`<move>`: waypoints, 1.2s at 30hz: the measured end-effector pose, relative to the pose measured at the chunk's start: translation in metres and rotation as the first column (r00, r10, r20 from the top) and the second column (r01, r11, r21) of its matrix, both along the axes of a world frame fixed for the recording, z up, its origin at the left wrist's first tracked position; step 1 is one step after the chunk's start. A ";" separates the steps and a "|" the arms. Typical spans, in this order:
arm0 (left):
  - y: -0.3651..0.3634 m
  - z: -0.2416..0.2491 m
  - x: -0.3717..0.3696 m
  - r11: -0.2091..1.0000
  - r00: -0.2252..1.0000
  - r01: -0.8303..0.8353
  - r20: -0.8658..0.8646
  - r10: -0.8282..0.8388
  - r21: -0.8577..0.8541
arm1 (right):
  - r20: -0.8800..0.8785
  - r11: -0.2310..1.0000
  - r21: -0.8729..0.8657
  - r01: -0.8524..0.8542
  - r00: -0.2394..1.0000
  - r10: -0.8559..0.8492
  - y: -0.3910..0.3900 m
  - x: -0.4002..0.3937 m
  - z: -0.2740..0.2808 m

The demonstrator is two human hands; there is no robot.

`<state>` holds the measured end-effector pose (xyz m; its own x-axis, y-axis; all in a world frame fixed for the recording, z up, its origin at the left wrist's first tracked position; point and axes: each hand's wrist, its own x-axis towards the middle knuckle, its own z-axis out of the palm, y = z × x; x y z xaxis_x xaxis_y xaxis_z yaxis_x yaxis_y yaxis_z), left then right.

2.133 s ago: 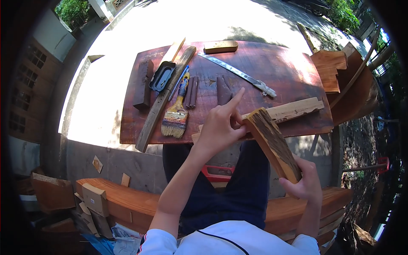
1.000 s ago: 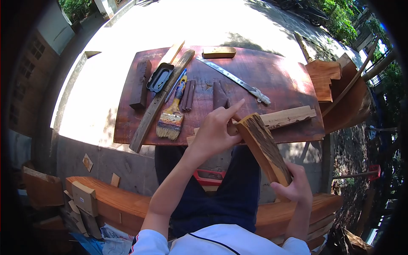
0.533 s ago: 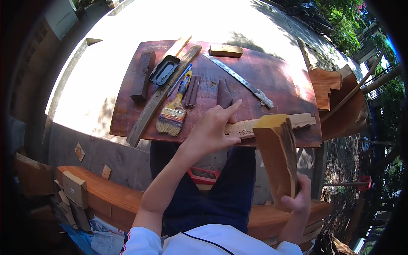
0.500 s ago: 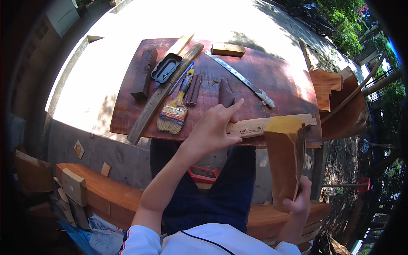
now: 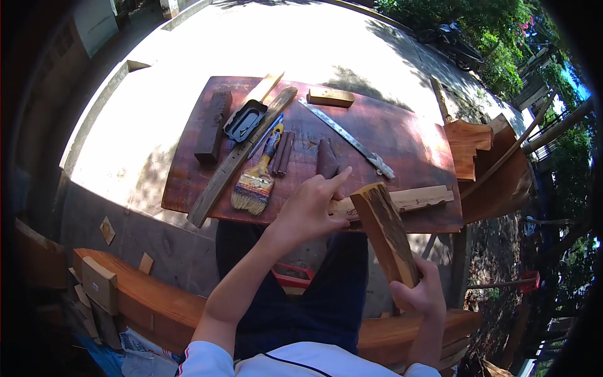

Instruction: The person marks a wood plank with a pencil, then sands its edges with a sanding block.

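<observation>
In my right hand is the lower end of a thick wooden block, tilted, its top end over the table's front edge and its rough dark side showing. My left hand is at the left end of a pale wooden strip on the table; its index finger points outward and the thumb lies apart. Whether that hand presses on the strip is hard to tell. Just beyond my left fingertips stand dark brown rolled pieces. A metal blade with a wrapped end lies farther back.
On the reddish table lie a wide brush, a long wooden strip, a black tray, a dark block and a small wood block. A wooden bench is behind my legs; wood slabs stand at right.
The thick block in my right hand has turned to show its rough side, and its top has moved left. The view has shifted, so the table appears lower. My left hand keeps its pose.
</observation>
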<state>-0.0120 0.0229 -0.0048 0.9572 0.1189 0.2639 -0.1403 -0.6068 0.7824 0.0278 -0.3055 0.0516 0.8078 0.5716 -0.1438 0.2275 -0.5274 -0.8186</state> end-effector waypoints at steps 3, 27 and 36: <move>0.002 0.001 -0.004 1.000 1.000 -0.006 -0.031 0.006 -0.020 | 0.016 0.962 0.268 0.045 0.999 -0.051 -0.011 -0.009 -0.015; -0.001 0.006 -0.002 1.000 0.997 0.000 -0.077 -0.001 -0.014 | -0.139 1.000 0.025 0.005 0.990 -0.002 0.000 -0.016 0.005; -0.001 0.007 -0.002 1.000 0.996 -0.018 -0.083 0.018 0.001 | -0.237 0.989 -0.012 0.147 0.961 -0.145 0.010 -0.015 0.005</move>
